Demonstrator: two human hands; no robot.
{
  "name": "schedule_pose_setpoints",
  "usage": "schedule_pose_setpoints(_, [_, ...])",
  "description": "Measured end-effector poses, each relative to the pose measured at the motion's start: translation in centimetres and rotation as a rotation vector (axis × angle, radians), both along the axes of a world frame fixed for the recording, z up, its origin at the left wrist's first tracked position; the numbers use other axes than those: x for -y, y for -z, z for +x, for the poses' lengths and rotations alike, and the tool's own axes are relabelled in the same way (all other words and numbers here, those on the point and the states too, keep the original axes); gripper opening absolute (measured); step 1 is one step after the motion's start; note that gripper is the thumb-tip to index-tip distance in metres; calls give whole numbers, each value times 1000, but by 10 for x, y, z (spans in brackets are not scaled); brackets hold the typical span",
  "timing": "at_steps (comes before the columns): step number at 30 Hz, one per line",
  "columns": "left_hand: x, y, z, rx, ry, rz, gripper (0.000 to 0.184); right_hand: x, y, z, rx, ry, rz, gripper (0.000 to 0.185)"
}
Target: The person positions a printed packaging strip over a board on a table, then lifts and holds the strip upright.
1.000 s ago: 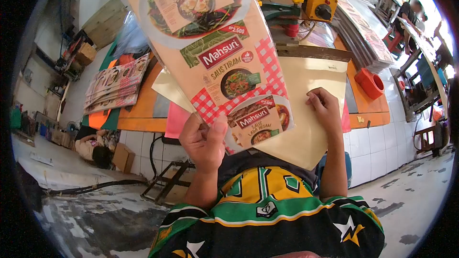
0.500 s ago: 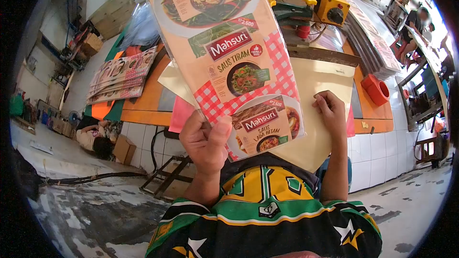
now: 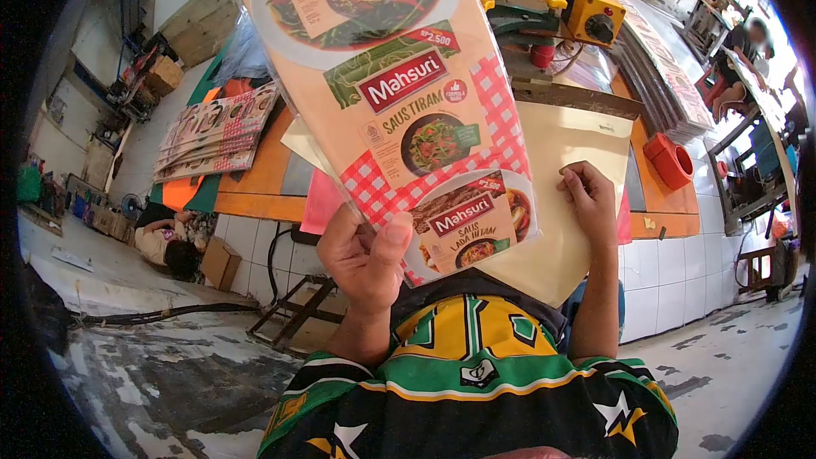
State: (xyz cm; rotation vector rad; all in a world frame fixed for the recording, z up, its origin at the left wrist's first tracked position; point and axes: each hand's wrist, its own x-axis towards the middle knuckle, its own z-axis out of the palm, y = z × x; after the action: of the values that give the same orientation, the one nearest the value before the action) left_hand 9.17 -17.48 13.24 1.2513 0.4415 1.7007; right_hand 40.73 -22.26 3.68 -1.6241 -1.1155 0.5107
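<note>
My left hand (image 3: 365, 255) grips the lower left edge of a long printed Mahsuri sheet (image 3: 416, 178), its thumb lying on the front. The sheet has a clear glossy plastic cover with pictures of sauce packets and a red checked pattern. It is held up at a tilt, and its top runs out of view. My right hand (image 3: 588, 195) is apart from it, fingers curled in, with nothing visible in them. Beneath that hand lies a plain cream sheet (image 3: 569, 140) on the worktable, partly hidden by the printed one.
A stack of similar printed sheets (image 3: 217, 136) lies on the left, and another stack (image 3: 654, 68) at the back right. A machine with a yellow control box (image 3: 595, 15) stands behind the table. Red rings (image 3: 668, 160) sit at right. Other people are farther off on both sides.
The upper part of the printed sheet has swung slightly left, with the left hand still gripping it. My right hand has hardly moved.
</note>
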Motion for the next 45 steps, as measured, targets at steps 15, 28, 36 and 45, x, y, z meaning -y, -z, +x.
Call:
schedule_pose_setpoints(15, [-5,-3,2,-15,-55,12,20,0,-2,-1,29,-6,-5,19])
schedule_pose_setpoints(28, [-34,-11,13,130,56,-96,12,0,-3,-2,39,4,-11,18])
schedule_pose_setpoints(36, [-33,-14,13,122,41,-84,18,1,-5,-3,45,6,-25,18])
schedule_pose_setpoints(45, [-35,-13,9,135,40,-75,17,0,-3,-1,28,-8,-21,17])
